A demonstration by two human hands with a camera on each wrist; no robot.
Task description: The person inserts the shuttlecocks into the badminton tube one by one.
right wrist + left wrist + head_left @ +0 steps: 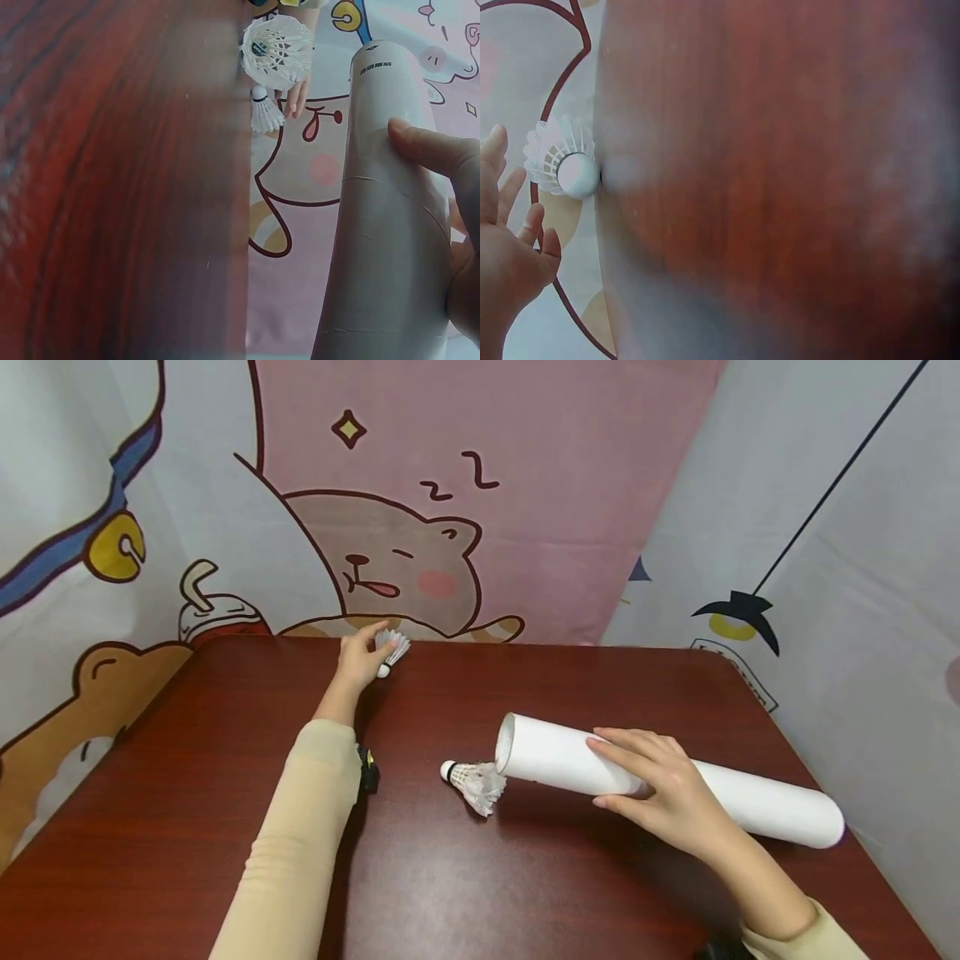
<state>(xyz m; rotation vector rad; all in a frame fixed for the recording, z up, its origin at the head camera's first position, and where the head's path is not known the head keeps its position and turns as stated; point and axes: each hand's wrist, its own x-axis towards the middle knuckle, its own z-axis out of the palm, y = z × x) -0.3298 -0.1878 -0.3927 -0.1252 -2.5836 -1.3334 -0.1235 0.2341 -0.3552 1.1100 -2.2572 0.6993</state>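
Near the table's far edge, a white feather shuttlecock [395, 652] lies with its cork toward me. My left hand [361, 653] is beside it, thumb and fingers spread; in the left wrist view a small gap shows between the fingertips [534, 217] and the shuttlecock [577, 174]. My right hand [663, 785] grips a long white tube [555, 752] around its middle. The tube's open end faces left. A second shuttlecock [475, 783] lies just by that end, cork to the left. Dark printing marks the tube [390, 97] in the right wrist view.
The dark red-brown wooden table [420, 877] carries all these things. A cloth [562, 510] with cartoon animals hangs behind its far edge and along the sides. A black wrist strap [367, 768] is on the left sleeve.
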